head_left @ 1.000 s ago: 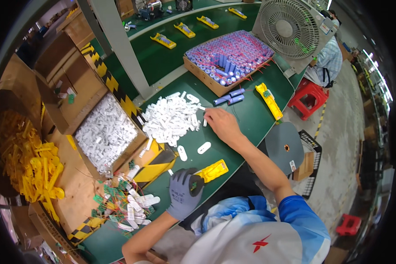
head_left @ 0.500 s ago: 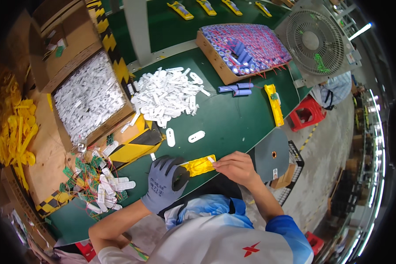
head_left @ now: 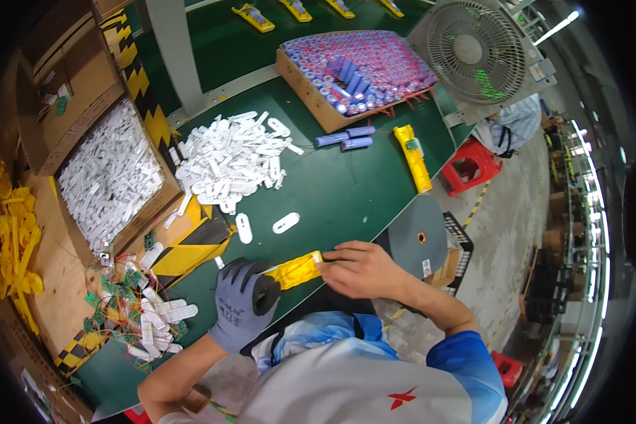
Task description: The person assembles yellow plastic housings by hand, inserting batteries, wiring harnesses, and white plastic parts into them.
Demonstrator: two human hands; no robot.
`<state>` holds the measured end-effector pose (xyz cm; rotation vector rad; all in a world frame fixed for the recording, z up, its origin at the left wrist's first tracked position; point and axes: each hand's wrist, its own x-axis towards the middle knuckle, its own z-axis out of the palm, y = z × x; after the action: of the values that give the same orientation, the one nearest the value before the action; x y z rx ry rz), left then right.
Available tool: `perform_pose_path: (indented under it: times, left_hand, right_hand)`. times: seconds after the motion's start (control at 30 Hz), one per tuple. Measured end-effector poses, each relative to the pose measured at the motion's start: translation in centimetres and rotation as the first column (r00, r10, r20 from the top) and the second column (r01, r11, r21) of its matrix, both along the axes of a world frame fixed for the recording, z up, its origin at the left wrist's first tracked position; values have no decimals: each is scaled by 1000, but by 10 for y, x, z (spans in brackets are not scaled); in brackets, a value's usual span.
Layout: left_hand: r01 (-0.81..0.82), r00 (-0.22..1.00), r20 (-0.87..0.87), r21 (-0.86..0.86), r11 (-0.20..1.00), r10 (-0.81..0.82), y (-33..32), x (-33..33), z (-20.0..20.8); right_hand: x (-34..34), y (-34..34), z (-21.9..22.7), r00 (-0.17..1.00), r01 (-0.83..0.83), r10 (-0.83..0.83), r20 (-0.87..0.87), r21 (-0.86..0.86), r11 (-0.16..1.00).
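My left hand [head_left: 242, 305], in a grey work glove with a dark palm, grips the left end of a yellow plastic shell [head_left: 295, 271] above the table's near edge. My bare right hand [head_left: 360, 271] is closed in a pinch at the shell's right end, where a small white piece [head_left: 317, 257] shows by the fingertips. Part of that piece is hidden by my fingers. Just beyond the shell, two white oval plates [head_left: 286, 223] lie apart on the green table [head_left: 332, 184]. Another yellow shell [head_left: 412, 159] with a small green board lies farther right.
Piled white plates [head_left: 230, 159] lie beside a carton of white parts [head_left: 169, 194]. Wired green circuit boards [head_left: 124, 293] spread at left. Loose purple battery cells [head_left: 345, 138] lie before a carton of cells [head_left: 307, 95]. A fan [head_left: 473, 49] stands far right, a red stool [head_left: 471, 166] below.
The whole view has shifted, so everything sits farther left in the picture. Both hands stay on the yellow shell; my right fingers have closed in over its right end, covering more of it.
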<state>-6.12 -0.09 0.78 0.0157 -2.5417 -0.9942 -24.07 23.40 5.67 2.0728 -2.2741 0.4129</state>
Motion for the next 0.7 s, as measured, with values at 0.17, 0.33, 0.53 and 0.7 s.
perform_pose_path:
  times: [0.17, 0.33, 0.53, 0.7]
  left_hand:
    - [-8, 1000, -15, -46, 999, 7, -7, 8, 2]
    - [-25, 999, -27, -82, 996, 22, -1, 7, 0]
    - [-18, 999, -34, -48, 999, 16, -1, 8, -4]
    - [-14, 999, -33, -23, 1000, 13, -2, 9, -2]
  right_hand:
    - [18, -8, -1, 997, -19, 16, 77, 34, 999]
    - [-62, -10, 4, 852, 481, -410, 326, -176, 859]
    - [-173, -34, -10, 870, 476, -482, -100, -81, 876]
    - [-148, -39, 5, 952, 294, -291, -90, 17, 956]
